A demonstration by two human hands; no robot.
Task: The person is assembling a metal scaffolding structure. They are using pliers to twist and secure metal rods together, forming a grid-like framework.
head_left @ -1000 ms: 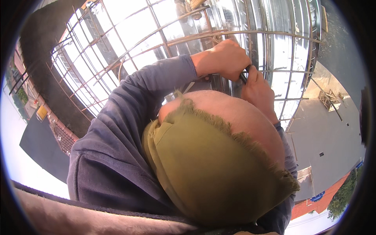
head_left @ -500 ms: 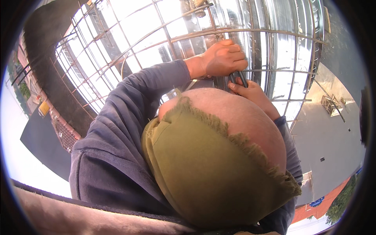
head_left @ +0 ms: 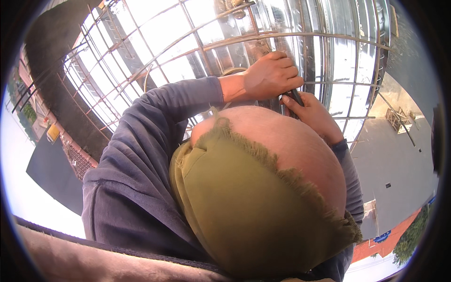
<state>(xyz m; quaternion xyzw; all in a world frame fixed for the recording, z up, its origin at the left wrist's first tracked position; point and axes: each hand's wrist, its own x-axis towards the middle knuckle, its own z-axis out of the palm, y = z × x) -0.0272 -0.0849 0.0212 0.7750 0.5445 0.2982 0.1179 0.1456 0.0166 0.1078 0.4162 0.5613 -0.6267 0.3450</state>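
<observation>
Both of my hands are together at the upper middle, over a steel bar mesh. My left hand [head_left: 273, 76] is closed in a fist, with the dark handle of a pliers-like tool [head_left: 295, 97] coming out below its fingers. Just below and to the right, my right hand [head_left: 314, 114] is closed around the lower part of the same tool, thumb along the handle. The tool's head is hidden by the hands. Thin reinforcing bars [head_left: 324, 35] cross above shiny ribbed metal sheeting [head_left: 336, 61] beyond my hands.
Olive cloth [head_left: 235, 197] with a frayed edge blocks the lower middle. Loose bar ends [head_left: 359, 117] stick out on the right. A dark curved edge [head_left: 51, 47] borders the mesh at left. A grey surface [head_left: 380, 164] holds a small wooden frame [head_left: 397, 120].
My left hand has shifted slightly right and down with its wrist, and my right hand has moved a little right. The tool's handles have turned and show less between the hands.
</observation>
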